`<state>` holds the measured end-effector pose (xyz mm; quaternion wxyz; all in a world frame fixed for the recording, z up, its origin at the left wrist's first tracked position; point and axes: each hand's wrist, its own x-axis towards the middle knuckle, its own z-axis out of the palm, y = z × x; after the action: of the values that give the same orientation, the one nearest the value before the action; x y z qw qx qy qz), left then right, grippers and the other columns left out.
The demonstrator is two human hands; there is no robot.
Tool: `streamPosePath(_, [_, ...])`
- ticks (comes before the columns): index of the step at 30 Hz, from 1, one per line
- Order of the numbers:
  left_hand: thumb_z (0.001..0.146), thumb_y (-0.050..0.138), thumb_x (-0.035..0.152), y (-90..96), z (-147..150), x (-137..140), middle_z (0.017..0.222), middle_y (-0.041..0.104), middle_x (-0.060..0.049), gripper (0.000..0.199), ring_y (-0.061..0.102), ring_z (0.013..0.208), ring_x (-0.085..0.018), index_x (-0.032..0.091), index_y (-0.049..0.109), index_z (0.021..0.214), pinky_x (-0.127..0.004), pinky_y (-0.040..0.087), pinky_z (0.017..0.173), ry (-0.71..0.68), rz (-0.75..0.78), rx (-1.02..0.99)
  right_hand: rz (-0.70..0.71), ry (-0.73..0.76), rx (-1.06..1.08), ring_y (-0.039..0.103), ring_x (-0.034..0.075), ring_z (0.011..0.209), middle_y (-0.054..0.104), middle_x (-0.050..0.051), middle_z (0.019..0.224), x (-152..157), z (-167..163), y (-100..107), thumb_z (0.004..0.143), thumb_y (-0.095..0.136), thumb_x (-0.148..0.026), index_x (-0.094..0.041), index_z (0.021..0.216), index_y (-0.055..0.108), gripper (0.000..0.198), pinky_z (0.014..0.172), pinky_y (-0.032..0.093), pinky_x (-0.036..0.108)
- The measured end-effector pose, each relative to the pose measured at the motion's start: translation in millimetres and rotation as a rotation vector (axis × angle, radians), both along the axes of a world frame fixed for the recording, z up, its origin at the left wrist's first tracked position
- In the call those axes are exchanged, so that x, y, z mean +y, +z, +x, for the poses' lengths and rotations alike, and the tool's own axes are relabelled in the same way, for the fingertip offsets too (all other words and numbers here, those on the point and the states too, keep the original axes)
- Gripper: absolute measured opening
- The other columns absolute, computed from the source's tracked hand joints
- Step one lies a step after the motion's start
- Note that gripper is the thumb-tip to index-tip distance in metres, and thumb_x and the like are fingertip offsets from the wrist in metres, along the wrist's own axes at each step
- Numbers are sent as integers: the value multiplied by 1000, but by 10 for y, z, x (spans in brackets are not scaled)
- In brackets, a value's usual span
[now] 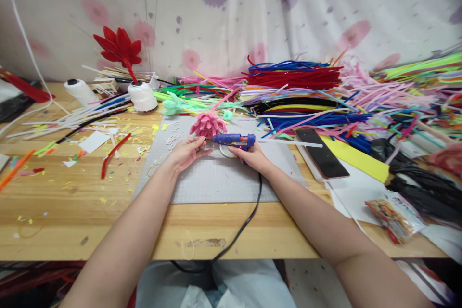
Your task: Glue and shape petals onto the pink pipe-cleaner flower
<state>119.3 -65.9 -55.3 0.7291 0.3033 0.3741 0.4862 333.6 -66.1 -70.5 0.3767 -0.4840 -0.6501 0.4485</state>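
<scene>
My right hand [252, 156] grips a blue hot glue gun [231, 140], its nozzle pointing left and a translucent glue stick [296, 143] sticking out of its back. My left hand [189, 154] is at the nozzle, thumb and forefinger pinched together; whatever lies between them is too small to make out. Just behind the nozzle is a pink pipe-cleaner flower [208, 124], petals towards me and its stem running back to the right. Small white beads [172, 139] lie scattered left of it on the grey cutting mat [224, 183].
Bundles of coloured pipe cleaners [294, 77] are heaped along the back and right. A red flower [119, 47] stands in a white thread cone [142, 97]. A phone [322, 154] and a snack packet [395, 216] lie at right. The gun's black cord [249, 221] drops over the front edge.
</scene>
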Motion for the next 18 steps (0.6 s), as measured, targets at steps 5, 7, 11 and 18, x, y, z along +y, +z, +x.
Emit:
streamPosePath(5, [73,63,12,11,-2,-5,62,58,0,7,53,59,-6,9,61,67,-38,51,82,-2,-4,6,2,2,10,41,8,43,50,-3,50,-9,-9,18,68,63,-52,-18,75,63,34,42,33,22])
streamPosePath(7, [73,64,12,16,-1,-7,62,57,0,7,52,58,-6,9,61,67,-38,52,81,3,-5,2,11,3,12,42,8,44,50,-3,51,-12,-12,27,68,63,-51,-18,75,63,34,44,34,22])
streamPosePath(11, [72,65,10,26,0,-9,59,55,0,8,52,58,-7,8,60,66,-36,53,77,14,-14,1,17,8,16,45,9,47,51,-3,52,-16,-17,49,68,63,-50,-18,74,62,32,45,36,22])
streamPosePath(18, [75,60,9,32,-14,7,62,56,0,7,51,57,-5,9,61,69,-27,54,70,58,-59,-14,-43,-9,41,41,8,41,48,-3,46,-53,-14,107,63,65,-52,-19,65,59,34,41,33,22])
